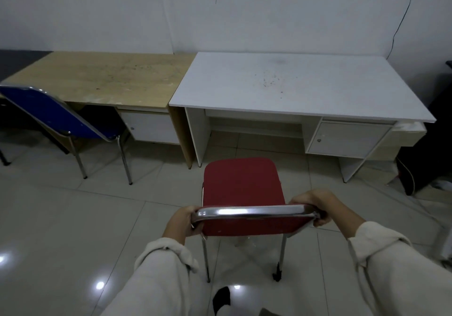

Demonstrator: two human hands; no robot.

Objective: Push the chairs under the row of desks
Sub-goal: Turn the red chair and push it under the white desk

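Red chair (241, 186) still out on floor, short of white table (300, 88); left grip (179, 221) and right grip (315, 205) both clasp backrest rail. Blue chair (61, 117) only partly under wooden table (105, 78). Neither chair looks tucked yet.

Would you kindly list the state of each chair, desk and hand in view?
red chair: out on the floor, facing the white desk
blue chair: partly under the wooden desk
white desk: cabinet door shut
wooden desk: cabinet door shut
left hand: gripping the red chair's backrest
right hand: gripping it too

Blue chair (56, 112) and dark desk (19, 61) cut off left.
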